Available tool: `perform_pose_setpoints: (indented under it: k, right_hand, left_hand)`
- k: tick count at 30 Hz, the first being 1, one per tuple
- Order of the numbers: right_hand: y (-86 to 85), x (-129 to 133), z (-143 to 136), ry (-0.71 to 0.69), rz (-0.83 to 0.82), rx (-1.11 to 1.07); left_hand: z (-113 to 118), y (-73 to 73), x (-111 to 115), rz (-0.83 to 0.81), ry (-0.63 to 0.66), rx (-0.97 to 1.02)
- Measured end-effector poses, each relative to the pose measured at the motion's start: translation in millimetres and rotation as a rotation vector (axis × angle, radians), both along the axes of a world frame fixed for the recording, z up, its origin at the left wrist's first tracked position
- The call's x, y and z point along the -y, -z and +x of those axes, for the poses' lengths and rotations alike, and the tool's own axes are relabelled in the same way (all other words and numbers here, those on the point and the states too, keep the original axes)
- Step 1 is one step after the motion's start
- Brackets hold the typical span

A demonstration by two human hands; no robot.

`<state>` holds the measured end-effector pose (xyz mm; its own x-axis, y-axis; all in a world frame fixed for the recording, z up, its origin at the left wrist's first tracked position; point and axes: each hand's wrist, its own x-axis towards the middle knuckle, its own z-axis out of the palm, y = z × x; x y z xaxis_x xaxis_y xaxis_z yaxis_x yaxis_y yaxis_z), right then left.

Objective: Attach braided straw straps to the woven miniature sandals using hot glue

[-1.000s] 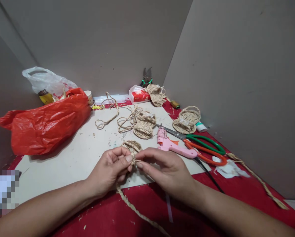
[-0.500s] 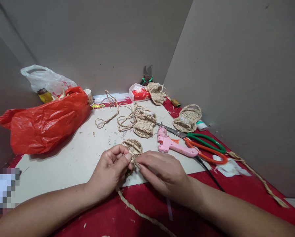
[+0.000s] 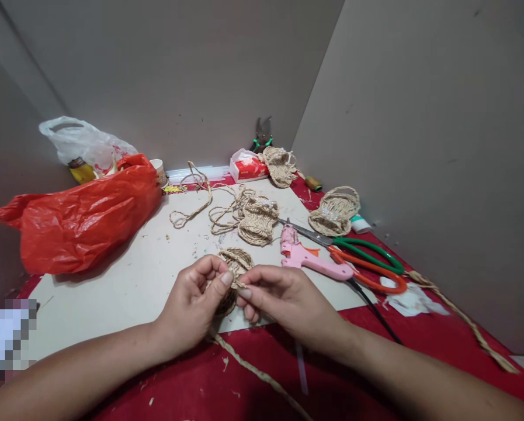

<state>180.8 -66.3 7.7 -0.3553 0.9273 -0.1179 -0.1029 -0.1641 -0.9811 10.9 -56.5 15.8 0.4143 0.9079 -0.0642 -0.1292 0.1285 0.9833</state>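
Note:
Both my hands meet at a small woven straw piece (image 3: 238, 257) at the front of the pale board. My left hand (image 3: 198, 295) pinches its near part between thumb and forefinger. My right hand (image 3: 279, 295) is closed at the piece's right side, thumb and forefinger pressed together on a straw strand. Fingers hide much of the woven piece. A twisted straw cord (image 3: 255, 371) runs from beneath my left hand toward the lower right. Just beyond lies another woven straw piece (image 3: 258, 222) with loose cord beside it.
Right of my hands lie a pink glue gun (image 3: 314, 263) and scissors (image 3: 367, 251) with green and orange handles. A red plastic bag (image 3: 86, 216) fills the left side. Behind stand a tissue pack (image 3: 248, 168), pliers (image 3: 263, 131) and a paper cup (image 3: 158, 169). Grey panels (image 3: 178, 70) enclose the table.
My right hand has turned, its thumb now raised against the forefinger at the strand and its lower fingers showing. My left hand keeps its pinch almost unmoved.

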Motion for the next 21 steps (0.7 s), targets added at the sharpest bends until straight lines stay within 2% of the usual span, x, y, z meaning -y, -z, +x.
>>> perform_pose_setpoints:
  k: [4, 6, 9, 11, 16, 19, 21]
  right_hand:
    - [-1.4, -3.7, 0.7, -0.029, -0.132, -0.097]
    - [-2.2, -5.6, 2.7, -0.075, -0.186, -0.135]
    - [-5.5, -7.9, 8.1, -0.147, -0.234, -0.173]
    - [-8.8, -8.7, 11.7, -0.169, -0.237, -0.175]
    - [-13.2, -6.8, 11.9, -0.141, -0.221, -0.114]
    - [-9.9, -2.7, 7.0, -0.058, -0.165, -0.089]
    - [-6.4, 0.0, 4.3, 0.007, -0.061, -0.062]
  left_hand:
    - [-3.4, 1.6, 1.2, 0.147, -0.010, -0.126]
    - [-6.0, 1.7, 1.3, 0.367, -0.006, -0.257]
    - [-9.3, 2.0, 1.2, 0.806, 0.076, -0.438]
    - [-10.7, 3.3, 1.2, 0.963, 0.113, -0.496]
    - [-11.2, 8.2, 1.8, 0.964, 0.031, -0.544]
    - [-9.9, 9.7, 2.7, 0.881, -0.033, -0.513]
    - [-8.2, 10.1, 4.0, 0.786, -0.058, -0.481]
